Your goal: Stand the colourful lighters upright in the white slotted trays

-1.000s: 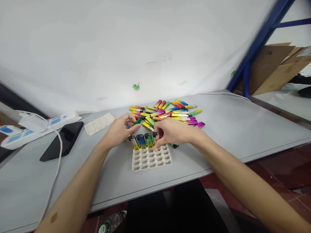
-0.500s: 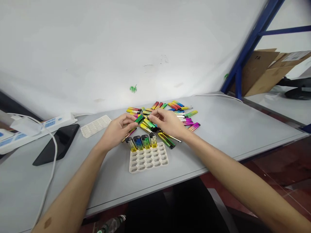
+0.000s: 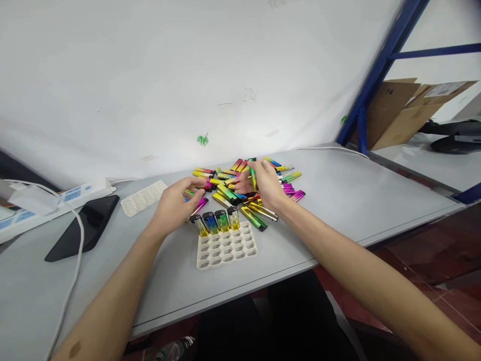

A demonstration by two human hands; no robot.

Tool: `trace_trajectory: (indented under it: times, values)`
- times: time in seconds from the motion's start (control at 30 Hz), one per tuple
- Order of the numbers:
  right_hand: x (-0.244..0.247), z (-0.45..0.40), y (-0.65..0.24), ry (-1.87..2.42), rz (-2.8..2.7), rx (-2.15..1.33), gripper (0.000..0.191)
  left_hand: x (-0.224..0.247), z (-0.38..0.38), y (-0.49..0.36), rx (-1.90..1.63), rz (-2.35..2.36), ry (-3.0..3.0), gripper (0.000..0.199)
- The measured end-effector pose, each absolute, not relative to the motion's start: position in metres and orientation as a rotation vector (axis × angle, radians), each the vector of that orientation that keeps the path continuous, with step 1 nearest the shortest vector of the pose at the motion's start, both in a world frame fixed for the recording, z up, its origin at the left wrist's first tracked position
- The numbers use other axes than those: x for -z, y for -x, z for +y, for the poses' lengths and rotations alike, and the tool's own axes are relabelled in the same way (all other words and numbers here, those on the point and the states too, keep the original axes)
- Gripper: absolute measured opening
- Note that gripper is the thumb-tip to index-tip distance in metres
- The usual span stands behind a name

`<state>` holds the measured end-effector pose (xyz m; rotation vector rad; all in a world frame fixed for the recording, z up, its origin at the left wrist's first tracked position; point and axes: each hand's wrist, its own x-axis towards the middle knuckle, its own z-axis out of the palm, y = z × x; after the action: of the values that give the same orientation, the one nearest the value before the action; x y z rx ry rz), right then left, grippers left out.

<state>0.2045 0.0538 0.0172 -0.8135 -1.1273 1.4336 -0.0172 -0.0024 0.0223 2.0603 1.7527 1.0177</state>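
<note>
My right hand (image 3: 265, 183) is closed on a green lighter (image 3: 253, 175), held upright over a loose pile of shiny coloured lighters (image 3: 227, 192). At the pile's left edge, my left hand (image 3: 178, 200) has its thumb and fingers apart with nothing visibly gripped; a green and a purple lighter (image 3: 202, 204) lie beneath its fingertips. In front of the pile sits a white tray (image 3: 227, 250) with rows of oval holes. Several lighters with black tops (image 3: 222, 220) stand upright along its far row.
A second white tray (image 3: 144, 199) lies back left, beside a black phone (image 3: 84, 228) and a white power strip (image 3: 80, 193). A white cable (image 3: 78, 250) crosses the table's left side. Cardboard boxes (image 3: 406, 113) stand behind a blue frame (image 3: 376, 85) at right.
The green lighter has passed from my left hand to my right, which has moved slightly back and up with it. My left fingers have opened. The camera view has shifted slightly.
</note>
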Motion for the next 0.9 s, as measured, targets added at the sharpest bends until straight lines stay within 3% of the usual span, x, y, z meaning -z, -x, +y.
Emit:
trace_trajectory:
  times: [0.3, 0.67, 0.9]
  values:
    - [-0.020, 0.051, -0.210, 0.763, -1.193, -1.650, 0.047, -0.013, 0.006, 0.030, -0.699, 1.918, -2.248, 0.034]
    - [-0.018, 0.047, -0.207, 0.719, -1.295, -1.713, 0.029, -0.016, 0.005, 0.026, -0.656, 1.881, -2.255, 0.036]
    - [-0.018, 0.049, -0.205, 0.777, -1.277, -1.659, 0.046, -0.016, 0.005, 0.027, -0.623, 1.894, -2.262, 0.039]
